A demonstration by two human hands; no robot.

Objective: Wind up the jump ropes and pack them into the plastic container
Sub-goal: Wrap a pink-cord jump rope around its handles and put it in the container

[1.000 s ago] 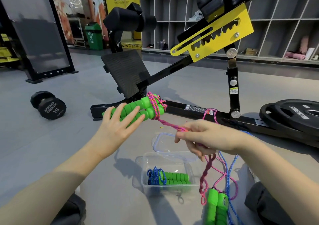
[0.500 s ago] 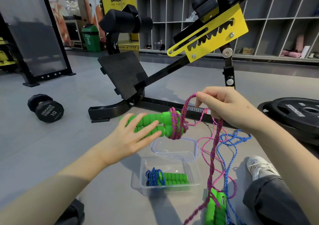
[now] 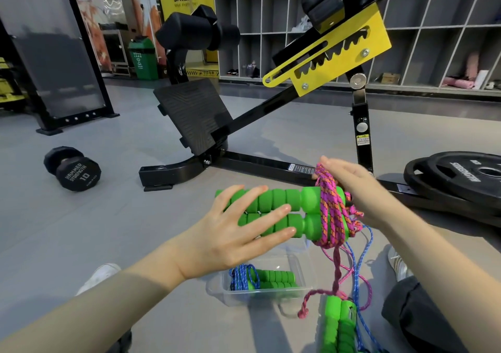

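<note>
crosswise lie green handles (image 3: 280, 198), pink rope (image 3: 329, 213) wrapping their right ends.

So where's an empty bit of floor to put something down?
Bare floor lies between the dumbbell and the plastic container, this side of the bench base. Right of the container it is crowded: loose blue rope and spare green handles.
</note>
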